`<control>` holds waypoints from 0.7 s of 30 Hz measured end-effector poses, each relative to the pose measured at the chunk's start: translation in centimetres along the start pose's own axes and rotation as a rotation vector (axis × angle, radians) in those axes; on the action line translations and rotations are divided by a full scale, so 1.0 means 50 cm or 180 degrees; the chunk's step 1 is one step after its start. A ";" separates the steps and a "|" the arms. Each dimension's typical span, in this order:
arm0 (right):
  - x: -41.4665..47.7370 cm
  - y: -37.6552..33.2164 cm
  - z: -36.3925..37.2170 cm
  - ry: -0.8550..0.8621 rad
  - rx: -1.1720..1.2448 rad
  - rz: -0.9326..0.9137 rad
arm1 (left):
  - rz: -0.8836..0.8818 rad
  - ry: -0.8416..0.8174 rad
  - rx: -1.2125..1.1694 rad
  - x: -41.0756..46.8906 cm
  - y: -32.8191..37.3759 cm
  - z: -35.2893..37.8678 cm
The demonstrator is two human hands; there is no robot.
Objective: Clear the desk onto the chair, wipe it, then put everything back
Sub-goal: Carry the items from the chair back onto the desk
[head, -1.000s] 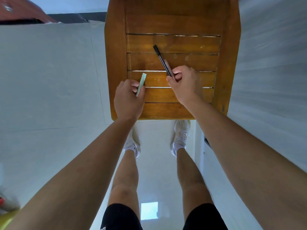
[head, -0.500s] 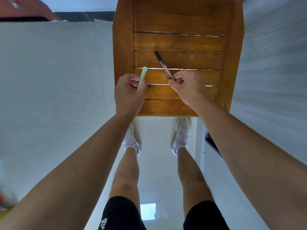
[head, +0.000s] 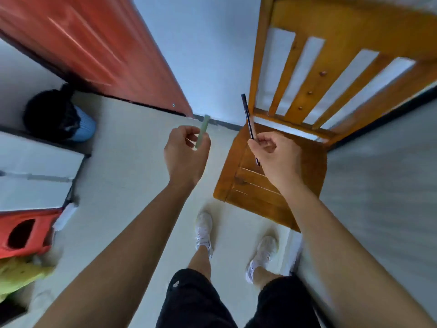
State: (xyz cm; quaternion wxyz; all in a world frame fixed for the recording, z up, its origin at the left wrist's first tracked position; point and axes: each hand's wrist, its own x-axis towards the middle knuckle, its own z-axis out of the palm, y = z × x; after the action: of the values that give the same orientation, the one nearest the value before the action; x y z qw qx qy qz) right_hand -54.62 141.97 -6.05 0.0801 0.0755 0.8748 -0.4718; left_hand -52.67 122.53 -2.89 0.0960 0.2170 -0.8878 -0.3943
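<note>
Since the earlier frame, the left hand has been carried off the chair and is now held over the pale floor, left of the seat. The view has been swung leftward, so the chair's slatted back is now seen at the upper right. A pale green strip is pinched between the thumb and curled fingers of that hand. A black pen is gripped in the curled fingers of the right hand, above the seat's left part, its long end pointing up and away. A red door and a dark bin are seen at the left.
</note>
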 end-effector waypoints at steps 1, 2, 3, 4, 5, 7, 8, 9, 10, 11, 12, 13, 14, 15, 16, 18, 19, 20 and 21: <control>-0.003 -0.050 -0.012 -0.0066 0.0106 -0.0193 | 0.0006 0.0193 -0.0044 -0.009 0.028 -0.051; -0.007 -0.099 -0.021 -0.0136 0.0193 -0.0393 | 0.0031 0.0389 -0.0093 -0.019 0.051 -0.101; -0.012 -0.146 -0.026 -0.0203 0.0256 -0.0583 | 0.0054 0.0572 -0.0136 -0.031 0.070 -0.150; -0.021 -0.192 -0.029 -0.0258 0.0295 -0.0746 | 0.0071 0.0729 -0.0169 -0.043 0.085 -0.198; -0.032 -0.235 -0.028 -0.0307 0.0309 -0.0887 | 0.0092 0.0877 -0.0189 -0.055 0.095 -0.245; -0.058 -0.315 -0.018 -0.0434 0.0352 -0.1067 | 0.0113 0.1152 -0.0195 -0.071 0.103 -0.334; -0.075 -0.356 -0.008 -0.0503 0.0377 -0.1161 | 0.0072 0.1288 -0.0190 -0.079 0.102 -0.383; -0.096 -0.397 0.006 -0.0577 0.0376 -0.1284 | 0.0010 0.1425 -0.0186 -0.089 0.098 -0.436; -0.123 -0.439 0.024 -0.0657 0.0360 -0.1419 | -0.0039 0.1566 -0.0192 -0.102 0.090 -0.491; -0.154 -0.483 0.048 -0.0736 0.0355 -0.1553 | -0.0058 0.1729 -0.0222 -0.117 0.077 -0.551; -0.185 -0.527 0.077 -0.0800 0.0368 -0.1673 | -0.0065 0.1894 -0.0262 -0.132 0.060 -0.610; -0.216 -0.568 0.110 -0.0850 0.0401 -0.1783 | -0.0054 0.2055 -0.0271 -0.147 0.040 -0.668; -0.248 -0.608 0.148 -0.0907 0.0443 -0.1896 | -0.0044 0.2202 -0.0244 -0.162 0.016 -0.725; -0.283 -0.646 0.190 -0.0994 0.0473 -0.2002 | -0.0069 0.2328 -0.0215 -0.180 -0.013 -0.781; -0.321 -0.681 0.236 -0.1101 0.0494 -0.2108 | -0.0123 0.2436 -0.0202 -0.200 -0.047 -0.836; -0.398 -0.753 0.338 -0.1285 0.0575 -0.2351 | -0.0236 0.2656 -0.0139 -0.244 -0.126 -0.949; -0.438 -0.787 0.390 -0.1360 0.0625 -0.2440 | -0.0278 0.2772 -0.0071 -0.269 -0.168 -1.005; -0.480 -0.822 0.443 -0.1450 0.0653 -0.2506 | -0.0319 0.2902 -0.0006 -0.294 -0.210 -1.062; -0.523 -0.856 0.496 -0.1564 0.0647 -0.2559 | -0.0367 0.3033 0.0034 -0.320 -0.251 -1.117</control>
State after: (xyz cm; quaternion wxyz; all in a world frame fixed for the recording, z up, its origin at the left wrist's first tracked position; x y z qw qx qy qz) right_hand -36.31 96.47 20.85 0.0879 -0.3749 0.7393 -0.5524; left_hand -15.52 85.67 25.29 0.4691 0.4229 -0.7335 -0.2511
